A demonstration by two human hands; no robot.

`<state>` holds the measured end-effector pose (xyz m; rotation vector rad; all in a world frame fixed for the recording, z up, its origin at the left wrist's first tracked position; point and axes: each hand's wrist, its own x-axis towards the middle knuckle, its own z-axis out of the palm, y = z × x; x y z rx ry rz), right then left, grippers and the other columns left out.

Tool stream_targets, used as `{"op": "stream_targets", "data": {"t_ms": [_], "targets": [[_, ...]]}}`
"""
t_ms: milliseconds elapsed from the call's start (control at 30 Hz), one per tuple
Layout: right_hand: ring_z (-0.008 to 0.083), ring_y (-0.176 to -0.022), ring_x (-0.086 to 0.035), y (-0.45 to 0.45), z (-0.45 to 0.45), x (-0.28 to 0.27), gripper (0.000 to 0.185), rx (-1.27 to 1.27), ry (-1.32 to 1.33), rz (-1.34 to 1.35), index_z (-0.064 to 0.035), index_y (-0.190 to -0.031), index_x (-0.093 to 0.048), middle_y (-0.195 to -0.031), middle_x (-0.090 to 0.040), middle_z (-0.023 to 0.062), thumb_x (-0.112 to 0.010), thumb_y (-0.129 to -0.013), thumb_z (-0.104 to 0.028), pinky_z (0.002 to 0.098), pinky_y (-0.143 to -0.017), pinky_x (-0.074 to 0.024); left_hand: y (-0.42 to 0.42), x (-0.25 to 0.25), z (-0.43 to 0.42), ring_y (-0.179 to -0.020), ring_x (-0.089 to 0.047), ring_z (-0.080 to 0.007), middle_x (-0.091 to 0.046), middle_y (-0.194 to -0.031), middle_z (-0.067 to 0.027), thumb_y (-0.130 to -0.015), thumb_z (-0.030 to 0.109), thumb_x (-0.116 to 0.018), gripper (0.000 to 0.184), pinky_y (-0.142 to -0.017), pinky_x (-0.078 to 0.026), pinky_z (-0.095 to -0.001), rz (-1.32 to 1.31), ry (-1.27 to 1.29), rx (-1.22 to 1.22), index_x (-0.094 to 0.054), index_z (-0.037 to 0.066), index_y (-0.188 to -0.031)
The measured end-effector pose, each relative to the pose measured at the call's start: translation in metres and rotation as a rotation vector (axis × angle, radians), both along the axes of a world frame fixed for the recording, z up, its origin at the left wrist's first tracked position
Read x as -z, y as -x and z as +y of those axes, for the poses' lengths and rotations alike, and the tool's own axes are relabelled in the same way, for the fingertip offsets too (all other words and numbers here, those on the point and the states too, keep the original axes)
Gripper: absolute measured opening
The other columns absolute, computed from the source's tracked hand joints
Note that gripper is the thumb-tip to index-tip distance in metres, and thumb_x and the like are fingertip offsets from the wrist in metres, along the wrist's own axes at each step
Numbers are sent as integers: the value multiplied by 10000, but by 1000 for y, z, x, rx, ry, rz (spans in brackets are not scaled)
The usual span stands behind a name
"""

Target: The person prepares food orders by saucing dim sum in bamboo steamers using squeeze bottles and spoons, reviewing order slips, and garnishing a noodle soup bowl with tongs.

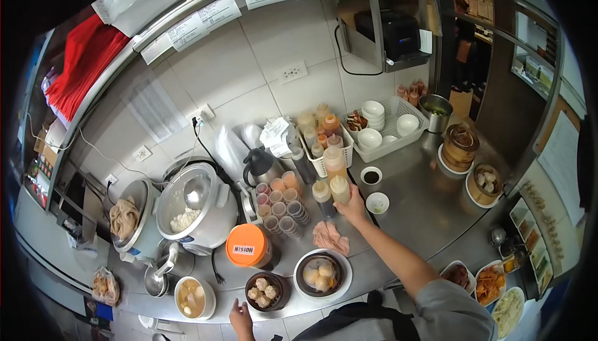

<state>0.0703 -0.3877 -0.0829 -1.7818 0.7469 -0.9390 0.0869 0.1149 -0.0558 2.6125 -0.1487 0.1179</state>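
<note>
My right hand (pixel 351 208) is wrapped round a squeeze bottle (pixel 339 188) of pale sauce, upright among other squeeze bottles. Beside it stands a bottle of dark sauce (pixel 323 198), with taller orange-tan bottles (pixel 334 161) behind. At the counter's front edge my left hand (pixel 241 320) holds nothing that shows, its fingers slightly apart. Nearest to it is a small dark steamer of dumplings (pixel 265 292). A second steamer with round dumplings (pixel 320 274) sits on a white plate, and a bowl of soup (pixel 194 297) is further left.
An orange-lidded tub (pixel 248 246) and several stacked sauce cups (pixel 286 207) stand mid-counter. A rice cooker (pixel 215 201) is at left. Two sauce bowls (pixel 377 203) lie right of the bottles. Bamboo steamers (pixel 460 148) and a white basket of bowls (pixel 398 145) are at back right.
</note>
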Motion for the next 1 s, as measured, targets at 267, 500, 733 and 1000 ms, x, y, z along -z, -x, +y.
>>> {"op": "stream_targets", "data": {"t_ms": [267, 500, 733, 1000], "targets": [[289, -1023, -569, 39, 40, 2, 518, -48, -53, -101, -71, -1177, -526, -1056, -607, 126, -744, -707, -81, 398, -851, -468, 14, -69, -64, -925, -585, -337, -577, -1006, -173, -771, -14, -591, 388, -837, -463, -403, -335, 195, 129, -612, 29, -1156], [322, -958, -570, 70, 87, 54, 220, -362, 402, 139, -68, -969, -658, -985, -608, 147, -705, -765, -137, 399, -827, -489, 17, -71, -117, -930, -593, -313, -577, -1005, -161, -758, -29, -607, 369, -807, -481, -381, -316, 353, 412, -640, 50, -1116], [371, -868, -604, 72, 86, 57, 269, -316, 353, 280, -68, -1036, -643, -969, -614, 173, -683, -806, -201, 435, -750, -514, 35, -79, -164, -972, -571, -319, -573, -1095, -158, -748, 5, -643, 389, -844, -464, -375, -129, 301, 606, -636, 69, -1132], [335, -774, -631, 81, 82, 74, 199, -84, 162, 130, -10, -939, -588, -890, -633, 180, -668, -821, -149, 406, -690, -514, 45, -52, -156, -981, -578, -318, -584, -1067, -159, -752, 34, -655, 378, -853, -472, -391, -98, 179, 624, -644, 76, -1128]]}}
